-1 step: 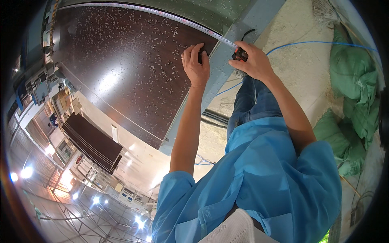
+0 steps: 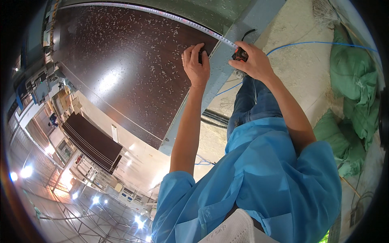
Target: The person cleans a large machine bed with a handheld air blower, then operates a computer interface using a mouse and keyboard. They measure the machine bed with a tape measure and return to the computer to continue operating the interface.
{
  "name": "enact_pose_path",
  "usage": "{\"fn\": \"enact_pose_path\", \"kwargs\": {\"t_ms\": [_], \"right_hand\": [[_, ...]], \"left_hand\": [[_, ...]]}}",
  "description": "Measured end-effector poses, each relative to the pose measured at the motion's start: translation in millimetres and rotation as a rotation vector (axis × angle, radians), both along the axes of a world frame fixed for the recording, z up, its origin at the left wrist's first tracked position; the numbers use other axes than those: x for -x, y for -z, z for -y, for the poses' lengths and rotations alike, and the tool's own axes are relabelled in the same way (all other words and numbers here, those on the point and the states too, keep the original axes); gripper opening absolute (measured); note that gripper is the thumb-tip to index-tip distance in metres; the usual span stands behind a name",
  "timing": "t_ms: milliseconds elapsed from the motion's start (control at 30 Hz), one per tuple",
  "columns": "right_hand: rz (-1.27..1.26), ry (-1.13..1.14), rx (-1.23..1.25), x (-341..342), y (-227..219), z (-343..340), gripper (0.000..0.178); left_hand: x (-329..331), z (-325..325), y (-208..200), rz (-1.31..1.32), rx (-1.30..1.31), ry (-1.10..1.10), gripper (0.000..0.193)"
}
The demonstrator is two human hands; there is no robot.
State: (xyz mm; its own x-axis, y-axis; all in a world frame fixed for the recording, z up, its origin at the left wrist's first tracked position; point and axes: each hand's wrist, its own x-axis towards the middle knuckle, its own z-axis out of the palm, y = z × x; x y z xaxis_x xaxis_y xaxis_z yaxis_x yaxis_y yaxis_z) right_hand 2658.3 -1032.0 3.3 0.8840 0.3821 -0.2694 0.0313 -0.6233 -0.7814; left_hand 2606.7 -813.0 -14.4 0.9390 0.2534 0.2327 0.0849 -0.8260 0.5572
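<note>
My right hand (image 2: 255, 62) is closed around a black and red tape measure (image 2: 240, 54) just past the board's right edge. Its white blade (image 2: 178, 18) runs out to the far left along the far edge of a dark brown board (image 2: 121, 60), strewn with small pale shavings. Near the board's right edge, my left hand (image 2: 196, 67) rests with curled fingers, thumb and index curving toward each other. Something small and dark shows between them, too little to make out. The grey machine frame (image 2: 221, 60) borders the board beside both hands.
Green sacks (image 2: 350, 69) lie on the floor at right. A blue hose (image 2: 308, 42) crosses the floor behind my right hand. A short black cable end (image 2: 248, 34) sticks up near the frame. Stacked dark panels (image 2: 91, 141) stand at the lower left.
</note>
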Motion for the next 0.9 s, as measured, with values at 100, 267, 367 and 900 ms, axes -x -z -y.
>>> {"fn": "enact_pose_path", "kwargs": {"t_ms": [100, 267, 367, 900], "right_hand": [[0.051, 0.002, 0.001, -3, 2, -3, 0.065], [0.007, 0.000, 0.010, -2, 4, -5, 0.064], [-0.010, 0.012, -0.030, -1, 7, -4, 0.062], [-1.173, 0.145, -0.941, 3, -44, -39, 0.038]], "left_hand": [[-3, -2, 2, -0.011, 0.030, -0.002, 0.026], [-2, -2, 4, 0.024, 0.019, 0.009, 0.025], [3, -2, 8, -0.004, 0.051, -0.020, 0.025], [-115, -52, -47, 0.092, 1.648, -0.339, 0.046]]}}
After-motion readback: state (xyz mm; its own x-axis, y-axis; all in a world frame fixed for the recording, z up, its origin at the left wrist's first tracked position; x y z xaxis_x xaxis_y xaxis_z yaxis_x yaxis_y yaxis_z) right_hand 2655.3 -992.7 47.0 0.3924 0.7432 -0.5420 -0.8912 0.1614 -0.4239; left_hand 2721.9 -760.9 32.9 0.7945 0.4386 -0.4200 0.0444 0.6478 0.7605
